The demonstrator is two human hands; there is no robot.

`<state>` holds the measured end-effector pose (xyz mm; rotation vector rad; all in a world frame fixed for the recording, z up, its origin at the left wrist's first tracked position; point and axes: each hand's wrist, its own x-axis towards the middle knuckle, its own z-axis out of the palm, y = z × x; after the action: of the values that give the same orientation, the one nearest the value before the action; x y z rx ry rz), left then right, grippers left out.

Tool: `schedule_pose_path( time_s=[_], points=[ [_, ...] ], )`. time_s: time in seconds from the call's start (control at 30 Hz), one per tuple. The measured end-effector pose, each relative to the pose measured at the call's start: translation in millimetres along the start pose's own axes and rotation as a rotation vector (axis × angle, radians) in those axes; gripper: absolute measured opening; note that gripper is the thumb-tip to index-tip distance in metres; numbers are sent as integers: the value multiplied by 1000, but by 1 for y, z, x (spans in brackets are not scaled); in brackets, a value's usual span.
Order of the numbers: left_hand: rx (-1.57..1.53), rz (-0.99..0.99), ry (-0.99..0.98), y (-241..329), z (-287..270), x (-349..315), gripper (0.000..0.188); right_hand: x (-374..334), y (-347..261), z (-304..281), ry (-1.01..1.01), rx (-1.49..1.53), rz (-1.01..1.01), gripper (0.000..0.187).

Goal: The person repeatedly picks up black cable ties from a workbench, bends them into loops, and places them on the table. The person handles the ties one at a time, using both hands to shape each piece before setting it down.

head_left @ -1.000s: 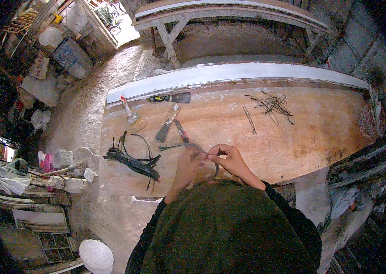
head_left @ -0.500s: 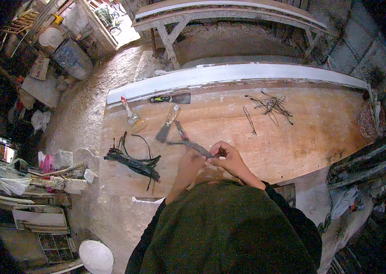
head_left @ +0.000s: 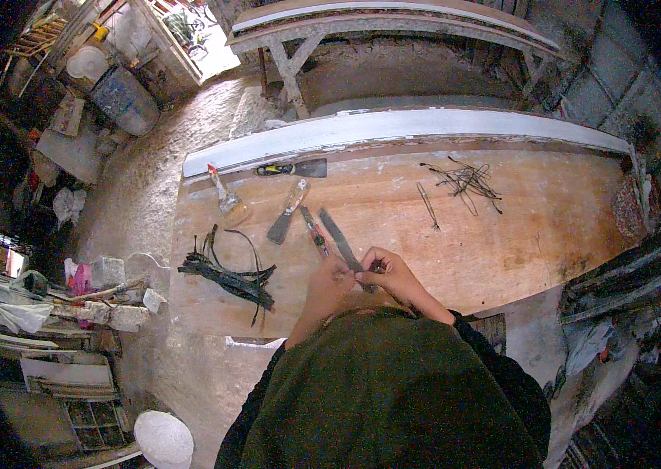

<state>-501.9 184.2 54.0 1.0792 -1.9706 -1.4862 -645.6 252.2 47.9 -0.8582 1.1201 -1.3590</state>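
Pinching the dark strip (head_left: 338, 234) between clamped fingertips of left hand (head_left: 332, 275) and right hand (head_left: 391, 272), by the near edge of the worktop (head_left: 530, 234). Best held flat and untwisted, with close-set pinches. Pointing toward the far edge, leaning left along its long axis, beside a red-and-black tool (head_left: 315, 232).

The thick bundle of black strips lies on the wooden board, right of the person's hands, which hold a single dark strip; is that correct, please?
Not quite: the head view shows the thick bundle lying left of the left hand and right hand, not right. It is on the wooden board, and both hands hold a single dark strip.
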Motion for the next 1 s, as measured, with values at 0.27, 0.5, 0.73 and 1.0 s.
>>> schedule_pose_path(
  time_s=[0.27, 0.5, 0.73, 1.0],
  points=[
    [56, 14, 9, 3, -7, -2, 11, 0, -18, 6, 72, -4, 19, 16],
    [-165, 44, -45, -8, 0, 0, 19, 3, 8, -4, -4, -19, 48, 25],
    [-238, 58, -144, -12, 3, 2, 26, 3, 4, -3, 43, -29, 117, 21],
    [441, 436, 17, 13, -1, -1, 22, 3, 10, -5, 63, -98, 91, 18]
  ],
)
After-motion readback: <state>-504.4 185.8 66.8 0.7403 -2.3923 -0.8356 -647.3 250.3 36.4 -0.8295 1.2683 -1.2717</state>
